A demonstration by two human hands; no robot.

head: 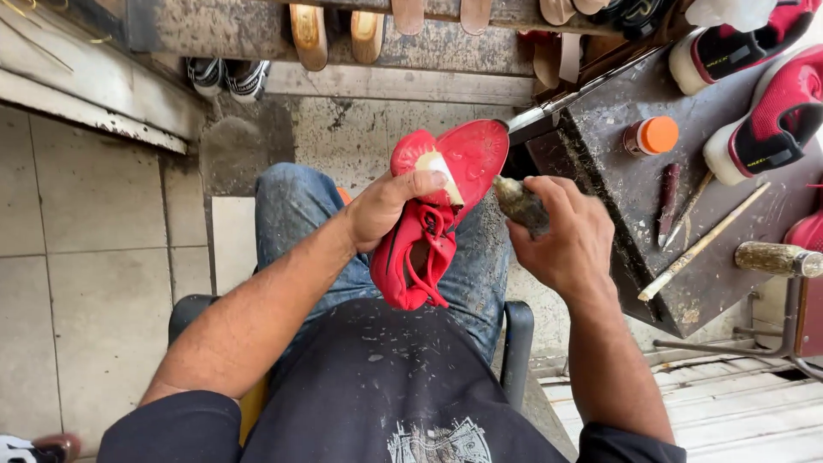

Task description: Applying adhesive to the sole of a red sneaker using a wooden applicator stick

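Holding: the left hand (387,208) is clamped around a red sneaker (429,214) at its middle, thumb pressed across a pale patch near the heel of the sole, fingers hidden behind the upper.
Right hand: the right hand (570,236) is closed around a stubby, grimy brush (520,206), whose dark tip sits just beside the sole's edge.
Where the shoe is: above the lap, over jeans-clad knees (296,210), sole turned up toward the camera, laces hanging down toward the dark shirt.
Doing it well: I would judge that the brush wants short, even strokes along the rim of the sole, with the left thumb kept clear of any wet patch; the shoe should stay tilted so the worked edge faces up, and the grip firm enough that the soft upper does not fold.
Risk: smearing onto the red fabric, since tip and upper lie close together.
Look of the shoe: bright red all over, smooth red sole (471,154), 1 cream-coloured bare spot under the thumb, red laces loose, upper crumpled inward.
Nearby: a dark, stained workbench (617,180) to the right carries an orange-capped bottle (651,135), 2 thin sticks and a maroon-handled tool (669,201).
Further out: 2 red-and-white sneakers (763,111) rest on the bench's far corner; shoe soles hang from a shelf above.
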